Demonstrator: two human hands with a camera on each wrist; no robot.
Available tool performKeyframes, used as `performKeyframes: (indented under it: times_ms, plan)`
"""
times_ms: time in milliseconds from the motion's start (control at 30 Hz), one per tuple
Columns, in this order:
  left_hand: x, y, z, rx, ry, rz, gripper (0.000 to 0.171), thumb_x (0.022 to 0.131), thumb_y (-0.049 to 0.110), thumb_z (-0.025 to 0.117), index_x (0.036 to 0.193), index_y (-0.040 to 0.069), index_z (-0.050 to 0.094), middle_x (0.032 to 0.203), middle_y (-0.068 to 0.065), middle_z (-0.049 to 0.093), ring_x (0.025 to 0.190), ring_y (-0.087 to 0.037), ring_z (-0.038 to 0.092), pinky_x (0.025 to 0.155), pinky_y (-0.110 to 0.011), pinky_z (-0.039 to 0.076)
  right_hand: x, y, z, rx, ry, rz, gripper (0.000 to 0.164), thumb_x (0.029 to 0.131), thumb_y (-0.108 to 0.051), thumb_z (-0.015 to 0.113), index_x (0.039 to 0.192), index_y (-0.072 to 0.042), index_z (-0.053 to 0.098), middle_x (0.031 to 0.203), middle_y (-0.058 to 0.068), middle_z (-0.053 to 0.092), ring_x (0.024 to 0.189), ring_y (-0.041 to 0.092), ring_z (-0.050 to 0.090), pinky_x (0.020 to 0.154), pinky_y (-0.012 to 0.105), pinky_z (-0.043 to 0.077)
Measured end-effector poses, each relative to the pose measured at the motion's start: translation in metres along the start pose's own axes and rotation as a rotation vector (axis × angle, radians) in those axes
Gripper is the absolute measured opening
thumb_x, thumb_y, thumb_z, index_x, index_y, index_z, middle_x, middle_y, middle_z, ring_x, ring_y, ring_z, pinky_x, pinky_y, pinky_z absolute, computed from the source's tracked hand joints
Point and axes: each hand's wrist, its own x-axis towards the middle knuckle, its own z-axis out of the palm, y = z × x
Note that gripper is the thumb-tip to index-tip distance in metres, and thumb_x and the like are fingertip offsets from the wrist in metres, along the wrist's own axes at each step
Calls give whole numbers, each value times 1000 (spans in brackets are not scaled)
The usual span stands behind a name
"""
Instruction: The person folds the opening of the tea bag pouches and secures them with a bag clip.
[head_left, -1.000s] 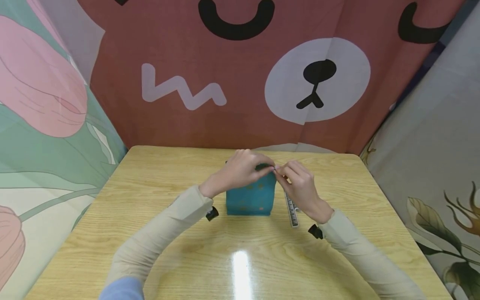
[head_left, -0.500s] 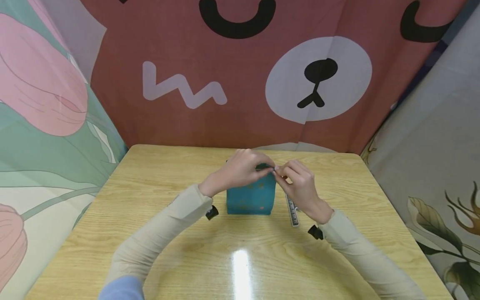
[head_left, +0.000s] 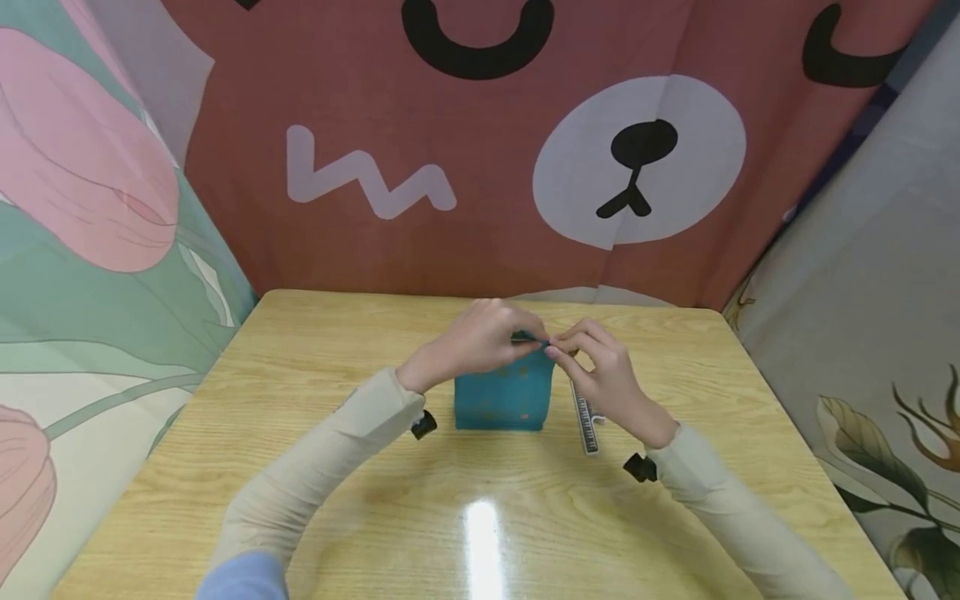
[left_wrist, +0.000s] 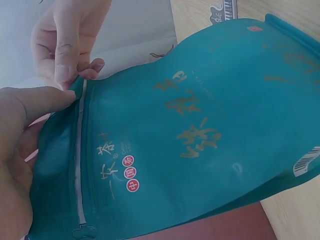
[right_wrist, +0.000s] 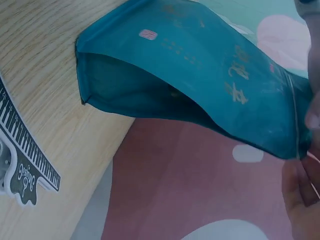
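A teal stand-up tea pouch [head_left: 501, 400] with gold writing stands upright on the table. My left hand [head_left: 480, 337] pinches its top edge between thumb and fingers. At the pouch's right top corner, my right hand [head_left: 603, 371] pinches the edge with thumb and fingertips, close to the left fingertips. In the left wrist view a pale zip strip [left_wrist: 80, 160] runs across the pouch just below the top, beside the left thumb [left_wrist: 47, 100]. The right wrist view shows the pouch's folded side and base, with fingers [right_wrist: 300, 195] at its top end.
A black-and-white piano-key ruler [head_left: 587, 425] with a shaped edge lies flat on the wooden table [head_left: 360, 500], right of the pouch under my right hand. A printed curtain [head_left: 360, 258] hangs behind the table's far edge.
My right wrist has shifted slightly right and its fingers are a little more extended at the pouch corner. My left hand and the pouch have hardly moved.
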Motion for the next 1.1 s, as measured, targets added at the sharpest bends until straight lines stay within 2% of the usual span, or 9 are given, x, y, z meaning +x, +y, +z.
performKeyframes:
  times_ms: [100, 200, 267, 500, 600, 833, 1033, 1100]
  plan:
    - [0, 0, 0, -12, -3, 3, 12, 89, 8, 75, 100, 9, 79, 95, 0, 75, 67, -5, 64, 56, -15, 44, 1, 1, -3, 41, -27, 43, 4, 90, -6, 71, 93, -3, 70, 88, 9, 63, 72, 19, 59, 66, 21, 45]
    - [0, -1, 0, -15, -4, 3, 12, 88, 6, 76, 100, 8, 79, 96, 0, 75, 70, -7, 66, 59, -15, 46, 2, 2, -5, 47, -67, 96, 21, 81, 10, 75, 98, -3, 70, 90, 9, 65, 76, 20, 61, 69, 20, 47]
    - [0, -1, 1, -17, -7, 0, 12, 88, 6, 76, 99, 8, 80, 97, 0, 75, 74, -8, 68, 62, -15, 47, 2, 3, -6, 55, -96, 135, 29, 78, 14, 75, 101, -2, 70, 91, 9, 66, 79, 20, 63, 73, 20, 48]
    - [0, -1, 0, -34, -18, -5, 12, 87, 5, 77, 98, 9, 80, 100, -1, 75, 78, -10, 69, 63, -14, 47, -3, 6, -7, 87, -171, 251, 27, 85, 10, 71, 108, -2, 71, 99, 7, 70, 86, 19, 68, 77, 22, 53]
    - [0, -2, 0, -40, -20, -1, 13, 87, 5, 77, 98, 9, 80, 100, -1, 75, 79, -10, 70, 63, -14, 48, -2, 6, -7, 74, -189, 262, 23, 85, 7, 71, 107, -1, 73, 101, 9, 72, 86, 20, 69, 74, 24, 55]
    - [0, -3, 0, -45, -24, 4, 13, 86, 4, 77, 97, 10, 80, 101, -1, 75, 82, -10, 70, 68, -15, 49, 1, 6, -7, 10, -185, 205, 24, 80, 4, 77, 103, -1, 75, 94, 9, 73, 79, 20, 70, 65, 27, 55]
    - [0, -2, 0, -44, -30, 0, 11, 87, 4, 76, 96, 9, 80, 98, 0, 75, 83, -9, 70, 70, -15, 50, 2, 5, -6, 5, -186, 198, 23, 78, 5, 79, 100, -1, 76, 92, 8, 73, 79, 19, 70, 67, 23, 54]
    - [0, -2, 0, -39, -29, -2, 11, 88, 4, 75, 97, 9, 80, 97, 0, 75, 80, -8, 69, 68, -15, 49, 1, 6, -6, 2, -181, 188, 23, 77, 5, 80, 99, -1, 75, 92, 8, 73, 78, 19, 69, 65, 27, 55]
